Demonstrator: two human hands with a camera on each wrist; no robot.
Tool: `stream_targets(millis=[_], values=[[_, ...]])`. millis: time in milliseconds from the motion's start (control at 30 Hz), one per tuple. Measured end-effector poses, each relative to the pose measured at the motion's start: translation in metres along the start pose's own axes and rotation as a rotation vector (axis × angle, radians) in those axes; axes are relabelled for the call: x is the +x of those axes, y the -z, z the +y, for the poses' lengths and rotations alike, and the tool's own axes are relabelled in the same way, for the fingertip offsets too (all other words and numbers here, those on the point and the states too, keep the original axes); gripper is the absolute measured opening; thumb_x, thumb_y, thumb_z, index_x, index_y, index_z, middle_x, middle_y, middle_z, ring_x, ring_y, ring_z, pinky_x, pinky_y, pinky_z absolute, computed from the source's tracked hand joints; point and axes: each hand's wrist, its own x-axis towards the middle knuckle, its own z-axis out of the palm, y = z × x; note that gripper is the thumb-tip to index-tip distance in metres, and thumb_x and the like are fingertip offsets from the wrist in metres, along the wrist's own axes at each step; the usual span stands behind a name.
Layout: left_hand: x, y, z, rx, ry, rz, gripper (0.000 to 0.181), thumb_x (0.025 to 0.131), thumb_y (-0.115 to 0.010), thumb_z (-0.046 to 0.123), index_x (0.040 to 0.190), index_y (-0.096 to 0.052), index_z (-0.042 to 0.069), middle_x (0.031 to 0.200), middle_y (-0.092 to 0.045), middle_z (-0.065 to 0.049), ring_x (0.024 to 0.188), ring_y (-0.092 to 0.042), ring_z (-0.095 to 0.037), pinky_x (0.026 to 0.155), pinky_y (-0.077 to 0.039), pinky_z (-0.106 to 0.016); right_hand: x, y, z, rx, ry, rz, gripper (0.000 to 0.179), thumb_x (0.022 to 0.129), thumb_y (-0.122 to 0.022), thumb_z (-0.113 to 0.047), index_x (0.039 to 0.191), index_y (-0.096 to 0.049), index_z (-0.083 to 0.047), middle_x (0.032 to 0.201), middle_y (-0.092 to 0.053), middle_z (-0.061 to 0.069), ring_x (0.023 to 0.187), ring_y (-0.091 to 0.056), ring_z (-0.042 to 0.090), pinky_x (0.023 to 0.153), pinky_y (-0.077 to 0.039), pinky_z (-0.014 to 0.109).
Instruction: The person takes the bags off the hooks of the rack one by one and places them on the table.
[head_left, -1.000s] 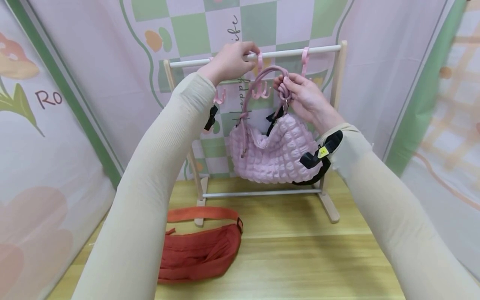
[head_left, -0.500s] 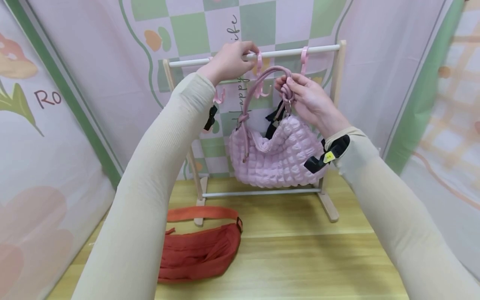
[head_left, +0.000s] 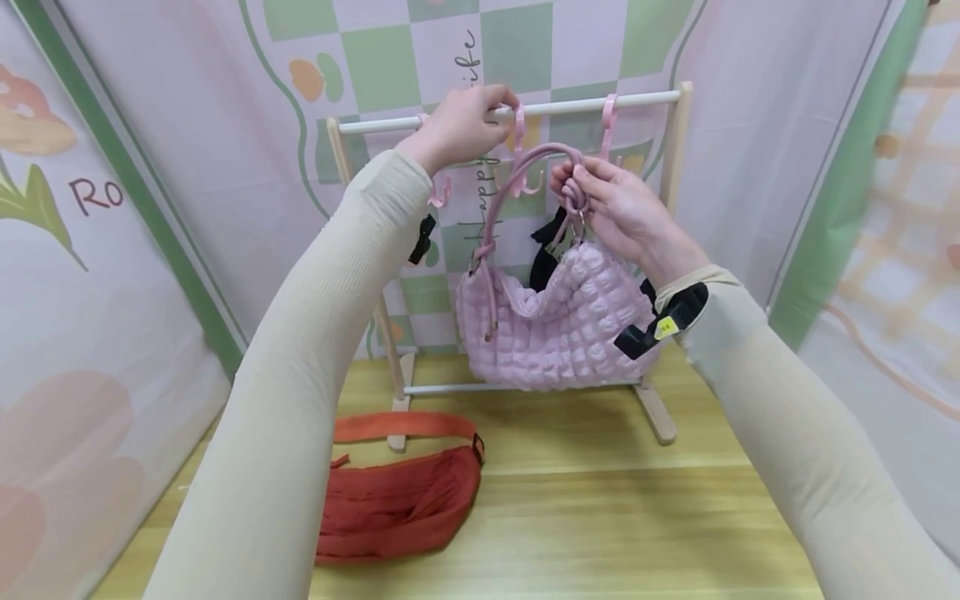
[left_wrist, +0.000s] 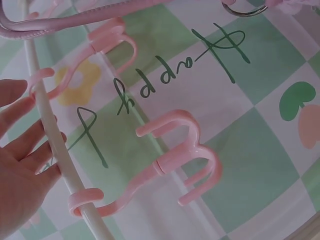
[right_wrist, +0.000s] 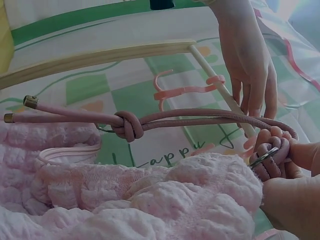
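My right hand (head_left: 622,204) pinches the knotted end of the handle (head_left: 525,162) of a pale pink quilted shoulder bag (head_left: 555,333). The bag hangs from that grip in front of a rack, its mouth sagging. In the right wrist view the handle's other knot (right_wrist: 128,126) and its metal-tipped ends show. My left hand (head_left: 468,125) is at the rack's white top rail (left_wrist: 52,125), fingers around it, with thumb and index finger at the top of the middle pink hook (head_left: 519,137). The handle's loop passes in front of this hook; whether they touch, I cannot tell.
Other pink hooks hang at the right (head_left: 609,125) and left (head_left: 440,193) of the rail. Something black (head_left: 542,267) shows partly behind the pink bag. A red-orange waist bag (head_left: 401,508) lies on the wooden tabletop (head_left: 600,517) at front left, by a rack foot.
My right hand has lowered a little, and the pink bag has come down with it, its bottom now covering part of the lower rail. My left hand has stayed at the middle hook.
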Motion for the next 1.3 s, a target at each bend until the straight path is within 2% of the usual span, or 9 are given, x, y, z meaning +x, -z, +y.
stream_targets(millis=[200,367,800,867,967,1100,1200,1300], values=[[0.000,-0.002,0.000,-0.009,0.007,0.000,0.040,0.097,-0.046,0.025,0.137,-0.046,0.027,0.126,-0.057,-0.001,0.071,-0.045,-0.009,0.065,-0.041,-0.022,-0.004,0.000,0.002,-0.013,-0.003,-0.008,0.019,0.096,-0.048,-0.003,0.114,-0.053,0.001,0.100,-0.062,0.013,0.094,-0.064,0.020,0.077,-0.053,0.022],[-0.001,-0.003,-0.001,0.008,0.000,0.009,0.041,0.097,-0.047,0.027,0.138,-0.045,0.027,0.137,-0.052,0.000,0.071,-0.044,-0.009,0.068,-0.041,-0.023,-0.009,0.001,0.003,-0.012,-0.025,-0.006,0.019,0.096,-0.047,-0.003,0.113,-0.053,0.002,0.100,-0.062,0.014,0.095,-0.064,0.020,0.078,-0.053,0.022],[-0.002,-0.007,-0.004,0.011,-0.015,0.015,0.044,0.097,-0.048,0.028,0.141,-0.041,0.026,0.139,-0.051,0.001,0.060,-0.040,-0.007,0.060,-0.041,-0.022,-0.018,0.005,0.010,-0.097,-0.036,-0.033,0.022,0.098,-0.043,-0.008,0.118,-0.049,0.002,0.103,-0.061,0.011,0.096,-0.062,0.016,0.080,-0.052,0.020],[-0.003,-0.008,-0.005,0.014,-0.022,0.023,0.045,0.098,-0.047,0.028,0.142,-0.040,0.026,0.139,-0.051,0.001,0.062,-0.041,-0.007,0.063,-0.042,-0.022,-0.019,0.005,0.011,-0.110,-0.037,-0.036,0.023,0.099,-0.042,-0.008,0.118,-0.048,0.001,0.104,-0.061,0.011,0.097,-0.062,0.016,0.081,-0.052,0.020],[-0.006,-0.009,-0.005,0.020,-0.032,0.038,0.045,0.098,-0.047,0.029,0.142,-0.040,0.026,0.141,-0.049,0.001,0.075,-0.046,-0.008,0.074,-0.043,-0.022,-0.021,0.007,0.012,-0.122,-0.037,-0.043,0.023,0.099,-0.042,-0.009,0.119,-0.048,0.001,0.106,-0.060,0.011,0.098,-0.061,0.015,0.082,-0.052,0.020],[-0.009,-0.011,-0.005,0.022,-0.042,0.063,0.045,0.098,-0.048,0.029,0.142,-0.041,0.025,0.144,-0.046,0.002,0.107,-0.049,-0.013,0.096,-0.038,-0.023,-0.022,0.009,0.014,-0.125,-0.035,-0.053,0.026,0.098,-0.044,-0.009,0.122,-0.045,0.001,0.107,-0.060,0.011,0.099,-0.061,0.015,0.083,-0.051,0.020],[-0.011,-0.012,-0.006,0.010,-0.047,0.082,0.045,0.097,-0.049,0.028,0.142,-0.041,0.026,0.145,-0.045,0.002,0.121,-0.047,-0.014,0.104,-0.035,-0.024,-0.024,0.010,0.015,-0.128,-0.037,-0.056,0.030,0.098,-0.045,-0.010,0.126,-0.043,0.001,0.105,-0.061,0.010,0.100,-0.061,0.015,0.083,-0.051,0.019],[-0.013,-0.014,-0.006,-0.004,-0.054,0.107,0.044,0.097,-0.049,0.027,0.141,-0.043,0.026,0.144,-0.046,0.003,0.125,-0.045,-0.013,0.104,-0.035,-0.023,-0.026,0.011,0.016,-0.122,-0.040,-0.054,0.032,0.098,-0.046,-0.010,0.128,-0.042,0.000,0.103,-0.062,0.009,0.099,-0.061,0.015,0.083,-0.051,0.020]])
